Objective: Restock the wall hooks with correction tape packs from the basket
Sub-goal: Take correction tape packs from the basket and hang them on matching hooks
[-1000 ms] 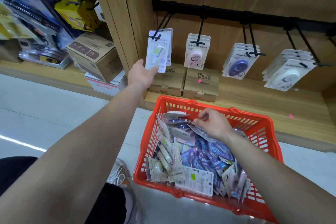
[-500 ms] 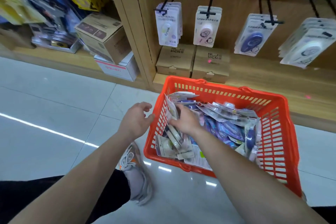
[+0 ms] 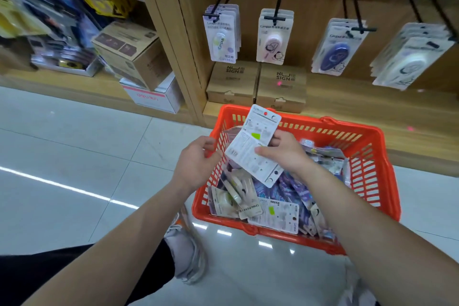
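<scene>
My right hand (image 3: 283, 154) grips a correction tape pack (image 3: 250, 141), back side up, and holds it above the left part of the orange basket (image 3: 372, 181). My left hand (image 3: 196, 164) hovers just left of the pack with loosely curled fingers and holds nothing. Many more packs (image 3: 270, 211) lie piled in the basket. On the wall, black hooks (image 3: 277, 7) carry hanging packs: one row at the far left (image 3: 222, 35), a pink one (image 3: 273, 37), a blue one (image 3: 335, 49) and a white one (image 3: 409, 59).
Two brown cardboard boxes (image 3: 257, 87) stand on the low wooden shelf (image 3: 372, 117) behind the basket. A wooden upright (image 3: 169, 32) divides this bay from the left one, where stacked cartons (image 3: 134, 54) sit. My shoe (image 3: 186, 251) is on the tiled floor beside the basket.
My right hand has lifted a pack out of the basket pile. My left hand has moved right, close to the pack.
</scene>
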A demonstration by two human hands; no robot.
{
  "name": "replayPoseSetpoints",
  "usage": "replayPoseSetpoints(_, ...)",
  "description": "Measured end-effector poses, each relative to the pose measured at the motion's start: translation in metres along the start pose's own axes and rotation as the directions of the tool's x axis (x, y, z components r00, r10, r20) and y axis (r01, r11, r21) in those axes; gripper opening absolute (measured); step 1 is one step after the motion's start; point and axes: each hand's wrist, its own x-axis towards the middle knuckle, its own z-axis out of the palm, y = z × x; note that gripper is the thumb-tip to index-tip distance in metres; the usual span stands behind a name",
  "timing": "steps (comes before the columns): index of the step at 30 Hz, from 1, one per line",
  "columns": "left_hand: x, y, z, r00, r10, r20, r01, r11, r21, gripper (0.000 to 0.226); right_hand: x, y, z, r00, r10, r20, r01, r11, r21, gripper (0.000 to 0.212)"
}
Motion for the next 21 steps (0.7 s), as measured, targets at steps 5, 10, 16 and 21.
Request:
replayPoseSetpoints(5, -0.009, 0.054, 0.012, 0.994, 0.023, 0.11, 0.02, 0.928, -0.373, 0.042, -0.038, -0.014, -0.028, 0.99, 0.032, 0.137, -0.027, 0.999, -0.041, 0.038)
replayPoseSetpoints(10, -0.023, 0.087, 0.039, 0.959, 0.128, 0.252, 0.028, 0.845, -0.534, 0.023, -0.071, 0.0, -0.037, 0.994, -0.009, 0.11, 0.004, 0.999, 0.05, 0.033)
replayPoseSetpoints(16, -0.026, 0.089, 0.053, 0.963, 0.099, 0.25, 0.053, 0.842, -0.537, 0.024, -0.089, 0.024, -0.064, 0.989, 0.023, -0.148, -0.032, 0.998, -0.055, 0.025)
replayPoseSetpoints(21, -0.029, 0.089, 0.059, 0.927, 0.129, 0.352, 0.032, 0.909, -0.417, 0.022, -0.096, 0.021, -0.079, 0.952, -0.037, -0.305, 0.011, 0.996, -0.086, 0.033)
